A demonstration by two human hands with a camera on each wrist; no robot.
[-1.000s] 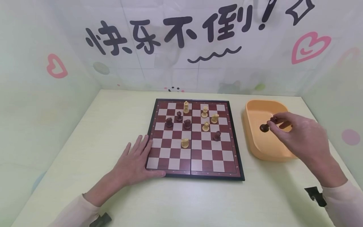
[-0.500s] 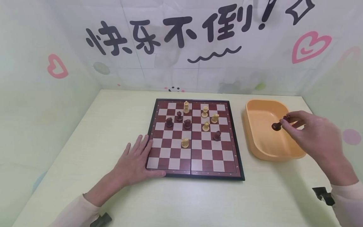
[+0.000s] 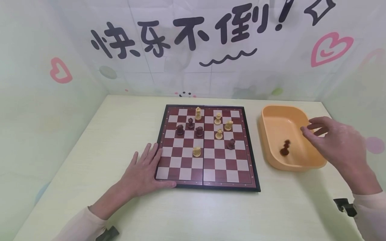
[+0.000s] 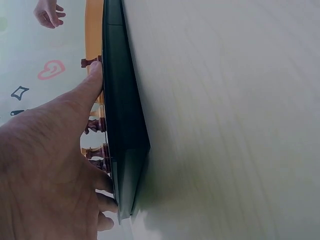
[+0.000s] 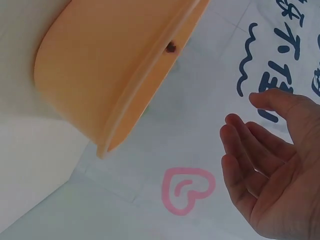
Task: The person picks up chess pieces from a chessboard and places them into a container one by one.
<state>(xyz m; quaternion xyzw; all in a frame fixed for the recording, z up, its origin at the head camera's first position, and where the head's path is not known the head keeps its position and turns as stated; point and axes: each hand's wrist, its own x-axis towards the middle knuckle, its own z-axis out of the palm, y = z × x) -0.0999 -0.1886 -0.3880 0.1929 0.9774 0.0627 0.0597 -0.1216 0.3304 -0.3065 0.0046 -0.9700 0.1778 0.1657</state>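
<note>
My left hand (image 3: 140, 175) rests with spread fingers on the near left corner of the chessboard (image 3: 181, 174), thumb along its front edge. In the left wrist view the thumb lies over the board's dark side (image 4: 125, 110). My right hand (image 3: 340, 147) hovers over the right rim of the orange bin (image 3: 268, 160), fingers loosely bent and holding nothing. A dark chess piece (image 3: 284, 148), blurred, is inside the bin, apart from the fingers. In the right wrist view just a bit of the dark piece (image 5: 171, 47) shows past the bin's rim.
Several cream and dark chess pieces stand on the board's far half, among them a dark knight (image 3: 199, 131) and a cream king (image 3: 197, 113). One cream knight (image 3: 196, 152) stands nearer the front. A printed wall sheet (image 3: 169, 77) closes off the table's back.
The right hand moved a little to the right over the bin and let go of the dark chess piece, now in the bin. The left hand and the board stayed put.
</note>
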